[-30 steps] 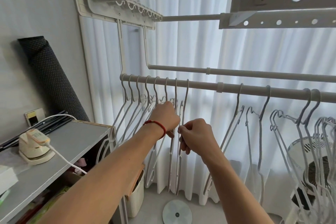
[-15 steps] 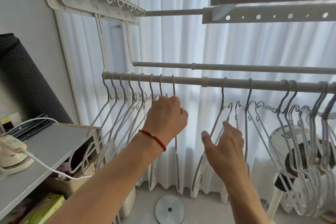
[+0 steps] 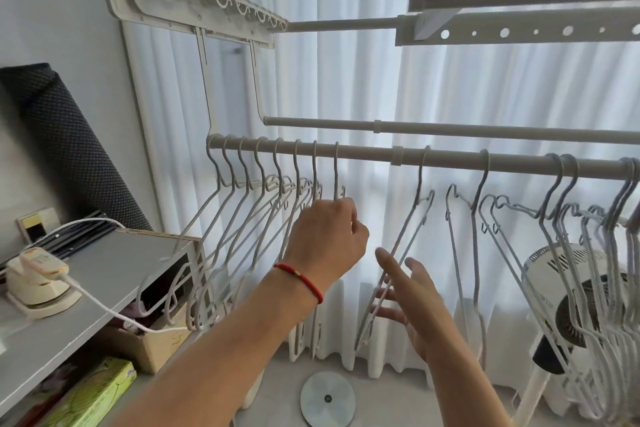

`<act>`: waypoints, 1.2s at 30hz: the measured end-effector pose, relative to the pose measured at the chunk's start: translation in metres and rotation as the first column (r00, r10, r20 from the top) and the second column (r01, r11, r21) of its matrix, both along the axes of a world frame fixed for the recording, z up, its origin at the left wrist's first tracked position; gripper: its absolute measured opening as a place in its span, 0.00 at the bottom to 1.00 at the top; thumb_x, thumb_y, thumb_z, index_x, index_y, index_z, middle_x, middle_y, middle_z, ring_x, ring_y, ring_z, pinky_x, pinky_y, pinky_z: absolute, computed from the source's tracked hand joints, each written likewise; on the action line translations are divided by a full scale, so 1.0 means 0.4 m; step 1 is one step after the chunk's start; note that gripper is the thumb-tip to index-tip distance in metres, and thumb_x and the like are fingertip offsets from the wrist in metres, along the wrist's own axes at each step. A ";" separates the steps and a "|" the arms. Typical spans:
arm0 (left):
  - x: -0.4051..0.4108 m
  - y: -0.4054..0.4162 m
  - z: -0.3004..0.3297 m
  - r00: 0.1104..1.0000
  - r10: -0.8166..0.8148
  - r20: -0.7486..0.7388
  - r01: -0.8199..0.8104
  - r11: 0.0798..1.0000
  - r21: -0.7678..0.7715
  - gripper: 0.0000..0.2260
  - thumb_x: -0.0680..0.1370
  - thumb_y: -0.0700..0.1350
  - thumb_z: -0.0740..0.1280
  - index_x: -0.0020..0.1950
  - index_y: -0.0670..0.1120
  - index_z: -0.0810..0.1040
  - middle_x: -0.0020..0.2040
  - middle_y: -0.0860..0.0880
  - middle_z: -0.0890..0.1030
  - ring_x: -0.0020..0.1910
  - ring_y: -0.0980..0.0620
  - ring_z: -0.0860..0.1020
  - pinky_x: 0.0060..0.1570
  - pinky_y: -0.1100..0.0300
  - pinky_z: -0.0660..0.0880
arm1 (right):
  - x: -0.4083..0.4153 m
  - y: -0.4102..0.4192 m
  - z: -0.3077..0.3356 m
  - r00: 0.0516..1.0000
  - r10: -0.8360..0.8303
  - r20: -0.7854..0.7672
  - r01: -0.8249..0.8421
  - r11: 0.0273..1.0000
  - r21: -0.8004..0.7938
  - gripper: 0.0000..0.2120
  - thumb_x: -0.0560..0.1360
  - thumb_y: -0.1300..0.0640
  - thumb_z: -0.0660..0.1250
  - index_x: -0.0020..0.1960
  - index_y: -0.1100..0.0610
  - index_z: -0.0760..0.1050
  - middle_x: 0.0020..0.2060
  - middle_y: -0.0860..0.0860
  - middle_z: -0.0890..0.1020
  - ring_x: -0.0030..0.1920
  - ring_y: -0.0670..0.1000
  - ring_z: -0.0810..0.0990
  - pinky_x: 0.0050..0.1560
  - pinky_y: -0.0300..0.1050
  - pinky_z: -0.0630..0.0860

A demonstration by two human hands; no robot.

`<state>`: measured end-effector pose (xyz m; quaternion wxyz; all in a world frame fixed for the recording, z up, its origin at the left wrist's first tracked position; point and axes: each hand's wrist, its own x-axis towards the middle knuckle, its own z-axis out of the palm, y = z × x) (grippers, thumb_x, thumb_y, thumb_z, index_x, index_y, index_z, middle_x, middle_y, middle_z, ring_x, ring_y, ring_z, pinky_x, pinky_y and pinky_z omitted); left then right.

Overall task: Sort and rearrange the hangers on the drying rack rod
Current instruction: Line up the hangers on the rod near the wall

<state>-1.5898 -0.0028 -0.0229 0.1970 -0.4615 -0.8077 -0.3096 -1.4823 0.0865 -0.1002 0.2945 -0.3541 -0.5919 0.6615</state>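
Right now, your left hand [image 3: 327,236], the one with the red string bracelet [image 3: 300,280] on its wrist, is up just under the long grey drying rack rod [image 3: 363,151]. Its fingers are curled around the neck of the last white wire hanger [image 3: 336,172] in the tidy group of 8 white hangers [image 3: 263,184] at the left end of the rod. It looks like a pinch, but the back of the hand hides the fingertips, so you cannot see just how tight it is.

Your right hand [image 3: 414,302] is lower and to the right. Its fingers are spread wide and straight, and it holds nothing. It is right beside the next single white hanger [image 3: 407,236], which hangs alone and tilts down to the left, with its bottom end near your fingers. I cannot tell if the fingers touch it.

The thing to watch is this: the lone hanger is to the right of the tidy group, with a bare part of the rod between them. The rod runs left to right, so the hanger has to slide left along it. Your right hand is the nearer one for that. More hangers, a thick bunch of white wire hangers [image 3: 595,229], wait at the far right, in front of the white standing fan [image 3: 571,295].
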 end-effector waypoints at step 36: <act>-0.003 -0.065 0.003 0.996 0.070 -0.054 -0.069 0.997 0.032 0.12 0.79 0.51 0.66 0.62 0.51 0.80 0.49 0.51 0.86 0.50 0.49 0.83 0.49 0.56 0.80 | -0.074 -0.028 -0.008 0.974 0.224 -0.012 -0.224 0.974 0.029 0.40 0.71 0.37 0.75 0.74 0.56 0.67 0.55 0.58 0.82 0.47 0.57 0.88 0.45 0.55 0.86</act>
